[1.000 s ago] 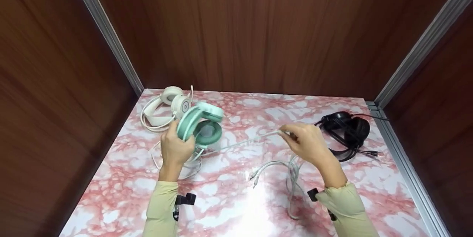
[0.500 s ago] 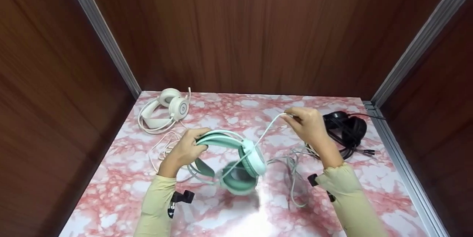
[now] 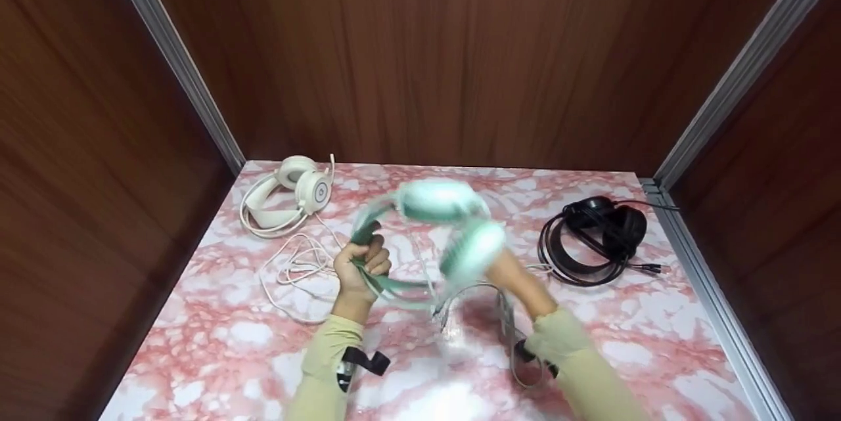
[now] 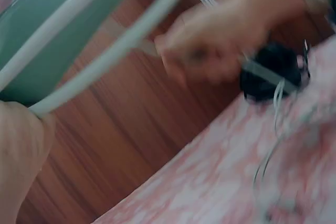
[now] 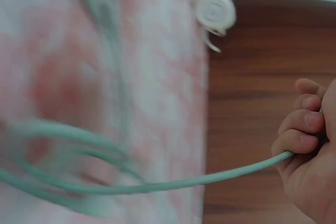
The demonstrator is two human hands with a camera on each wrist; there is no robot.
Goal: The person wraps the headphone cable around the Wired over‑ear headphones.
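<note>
Mint-green headphones hang in the air above the middle of the table, blurred by motion. My left hand grips their headband, fingers curled round it. Behind the nearer ear cup, my right hand is mostly hidden in the head view. The right wrist view shows that right hand with fingers curled round the pale green cable. More of this cable lies in a loose bundle on the table below.
White headphones lie at the back left, their thin white cord spread in front of them. Black headphones with a coiled cord lie at the right. Wooden panels enclose the marbled table at the back and sides.
The green headphones have moved right and turned in the left hand, ear cups swinging up from their lower position half a second ago. The right hand has moved down and left, behind an ear cup.
</note>
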